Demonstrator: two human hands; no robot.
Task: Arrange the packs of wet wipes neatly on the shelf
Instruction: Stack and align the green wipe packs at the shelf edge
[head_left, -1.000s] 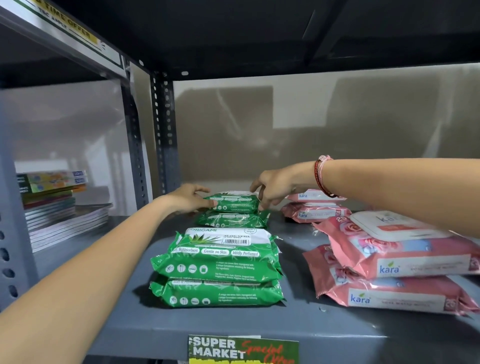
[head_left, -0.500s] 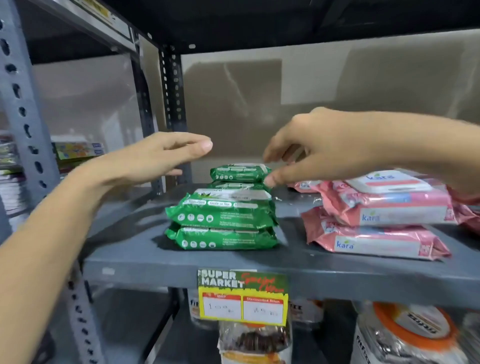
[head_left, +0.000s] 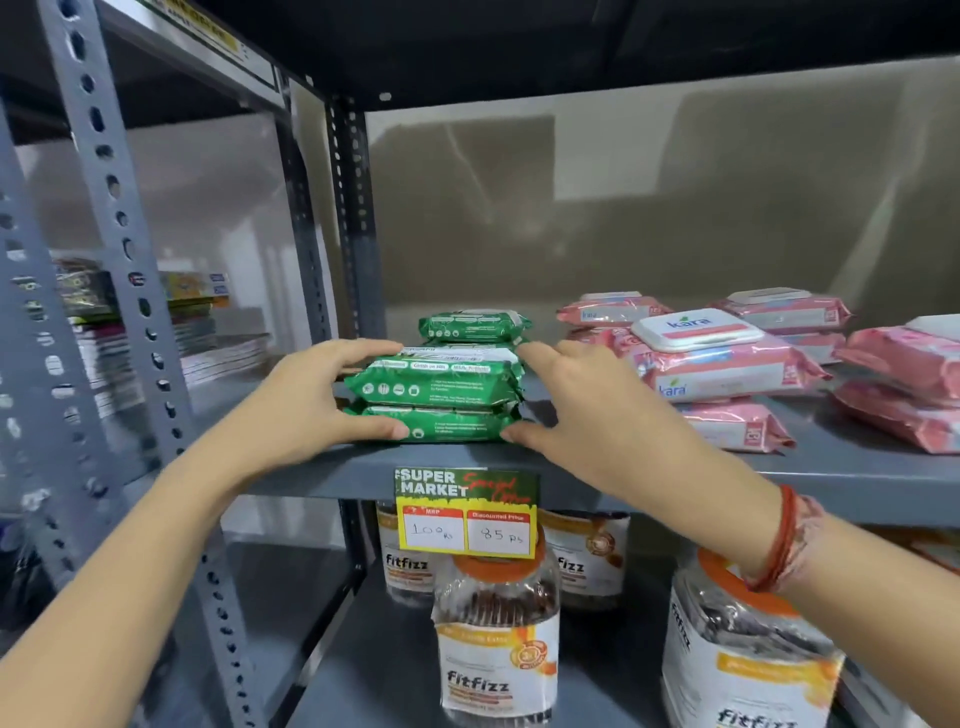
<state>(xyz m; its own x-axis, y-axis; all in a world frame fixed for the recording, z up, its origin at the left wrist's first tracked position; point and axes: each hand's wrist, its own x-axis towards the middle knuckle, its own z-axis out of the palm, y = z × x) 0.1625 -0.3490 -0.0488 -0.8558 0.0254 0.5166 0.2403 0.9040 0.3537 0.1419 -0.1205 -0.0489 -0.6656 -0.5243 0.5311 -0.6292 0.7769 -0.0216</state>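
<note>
Two green wet-wipe packs form a front stack (head_left: 439, 400) at the edge of the grey shelf (head_left: 852, 473). My left hand (head_left: 306, 400) clasps the stack's left end, thumb on the lower pack. My right hand (head_left: 576, 400) clasps its right end in the same way. A second green stack (head_left: 474, 325) sits behind it. To the right lie pink wet-wipe packs: a front stack (head_left: 727, 369), a rear stack (head_left: 605, 310), another rear stack (head_left: 784, 312) and a far-right stack (head_left: 904, 384).
A price tag reading "Super Market" (head_left: 466, 512) hangs from the shelf's front edge. Jars labelled fitfizz (head_left: 496, 644) stand on the shelf below. A slotted upright post (head_left: 119, 249) rises at the left, with stacked books (head_left: 197, 332) on the neighbouring rack.
Both hands left the rear green stack, drew back toward me and now grip the two ends of the front green stack. The camera dropped lower and backed away, bringing the lower shelf into view.
</note>
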